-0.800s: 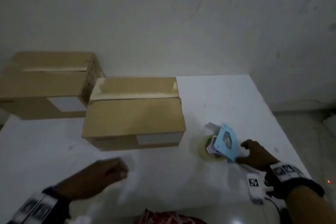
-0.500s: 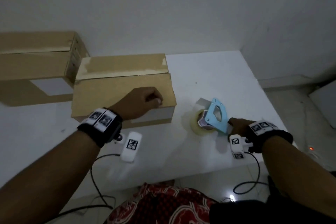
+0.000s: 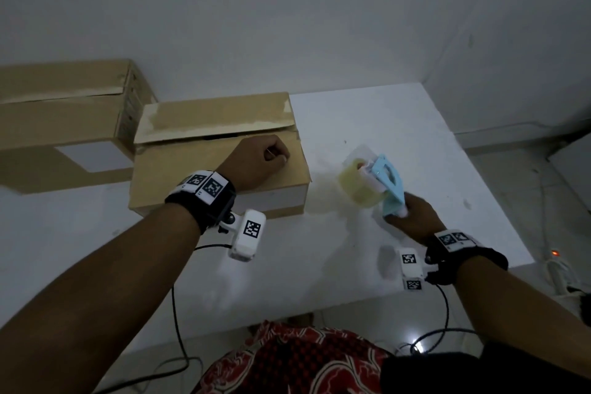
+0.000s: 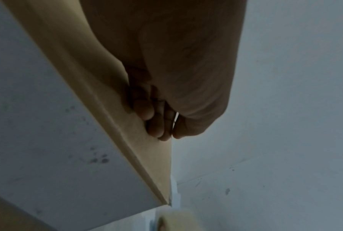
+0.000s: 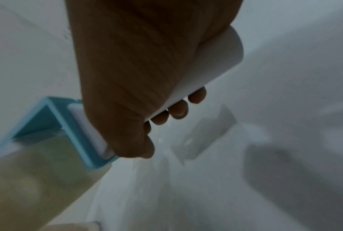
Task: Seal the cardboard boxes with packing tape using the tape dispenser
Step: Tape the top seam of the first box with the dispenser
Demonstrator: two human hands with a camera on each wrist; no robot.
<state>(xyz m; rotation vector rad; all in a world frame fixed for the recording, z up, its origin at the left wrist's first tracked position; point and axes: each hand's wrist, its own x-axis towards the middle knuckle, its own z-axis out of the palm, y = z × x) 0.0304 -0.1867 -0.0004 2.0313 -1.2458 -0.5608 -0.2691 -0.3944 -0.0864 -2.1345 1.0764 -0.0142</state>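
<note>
Trainee: Looking at the near cardboard box (image 3: 220, 166), how will it handle?

Observer: Light and stiff, by my estimate, though the top flaps flex. It sits on the white table (image 3: 399, 144), just in front of a second cardboard box (image 3: 64, 118). A dark gap shows along its centre seam, so it is not yet sealed. Old paper residue marks the rear flap. Brace it from above, on the flap near the seam.

Trainee: Is that being done?

Observer: Yes. The left hand (image 3: 259, 158) rests on the front flap as a fist, fingers (image 4: 157, 123) curled under and holding nothing.

Trainee: And the tape dispenser (image 3: 383, 182)?

Observer: Rigid blue frame, clear yellowish roll, probably light. Take it by the white handle. The right hand (image 3: 412, 217) does so, fingers (image 5: 178, 111) wrapped round it, lifting the tool clear of the table beside the box's right end.
</note>
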